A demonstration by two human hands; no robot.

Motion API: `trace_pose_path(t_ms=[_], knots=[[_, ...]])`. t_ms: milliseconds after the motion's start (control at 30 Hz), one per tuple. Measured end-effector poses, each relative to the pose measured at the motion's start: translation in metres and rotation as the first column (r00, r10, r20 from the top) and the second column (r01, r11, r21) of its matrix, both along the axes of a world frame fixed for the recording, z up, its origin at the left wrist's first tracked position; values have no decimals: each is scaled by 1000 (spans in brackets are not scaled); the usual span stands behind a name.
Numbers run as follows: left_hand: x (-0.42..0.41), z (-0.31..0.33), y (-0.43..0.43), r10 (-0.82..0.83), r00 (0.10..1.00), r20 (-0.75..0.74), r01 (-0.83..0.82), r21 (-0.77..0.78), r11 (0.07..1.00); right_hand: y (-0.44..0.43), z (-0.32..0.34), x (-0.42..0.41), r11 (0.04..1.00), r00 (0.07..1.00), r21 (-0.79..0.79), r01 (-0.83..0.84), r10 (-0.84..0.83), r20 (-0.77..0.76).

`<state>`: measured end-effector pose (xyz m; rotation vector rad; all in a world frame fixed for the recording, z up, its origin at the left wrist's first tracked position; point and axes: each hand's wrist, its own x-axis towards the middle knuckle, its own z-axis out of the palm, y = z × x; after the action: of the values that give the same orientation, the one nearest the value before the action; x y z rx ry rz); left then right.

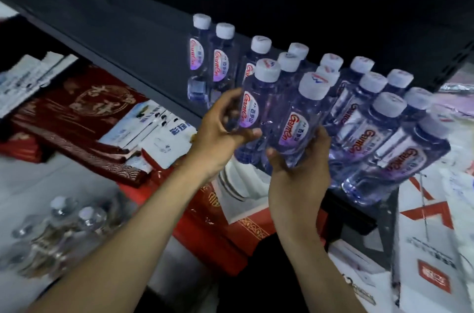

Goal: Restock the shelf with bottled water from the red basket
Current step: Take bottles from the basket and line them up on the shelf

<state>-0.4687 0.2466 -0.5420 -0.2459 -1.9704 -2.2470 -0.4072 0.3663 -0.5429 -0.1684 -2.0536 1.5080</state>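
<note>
At the shelf (133, 38) edge: placing step, seemingly.
The left hand (220, 130) gripped the left bottle (252, 104), the right hand (300, 179) held the right bottle (295, 130); both probably needed standing upright beside the row (369, 117).

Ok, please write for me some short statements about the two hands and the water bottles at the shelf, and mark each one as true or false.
1. The left hand and the right hand each grip one clear plastic water bottle. True.
2. The left-hand bottle has no cap. False: its white cap is on.
3. The standing bottles sit toward the right part of the dark grey shelf. True.
4. The right-hand bottle lies flat on the shelf. False: it is held tilted, cap up.
</note>
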Motion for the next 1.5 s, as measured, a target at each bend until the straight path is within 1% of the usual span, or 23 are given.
trace_pose_path(t_ms=[67,167,233,600,767,900,1067,1200,1333,1433,1500], knots=[[-7,-8,4,-12,1000,-15,12,27,1000,0,-5,-5,1000,1000,10,21,-22,13],[-16,-11,7,-45,998,-49,45,-7,999,1,-15,-9,996,996,44,77,-79,43],[-20,-14,7,-51,997,-55,51,10,999,2,-18,-10,991,992,74,108,-113,62],[-36,-17,22,-65,993,-101,69,34,997,1,-24,-27,981,985,125,147,-156,72],[-43,-21,29,-16,996,-87,21,65,998,6,-28,-39,973,980,149,174,-186,69],[-44,-25,34,20,997,-77,-10,122,992,8,-29,-48,974,978,124,190,-198,58],[-43,-30,35,15,996,-87,-3,131,991,9,-30,-52,972,976,119,202,-210,56],[-46,-35,32,-21,995,-97,29,79,996,10,-27,-54,973,976,145,181,-196,92],[-47,-43,30,-23,995,-102,23,-1,1000,12,-25,-54,974,977,164,153,-174,123],[-43,-45,28,-18,992,-125,3,-117,993,14,-22,-52,980,977,160,118,-144,160],[-38,-44,25,30,980,-196,-76,-230,970,13,-20,-49,983,976,170,71,-103,190]])
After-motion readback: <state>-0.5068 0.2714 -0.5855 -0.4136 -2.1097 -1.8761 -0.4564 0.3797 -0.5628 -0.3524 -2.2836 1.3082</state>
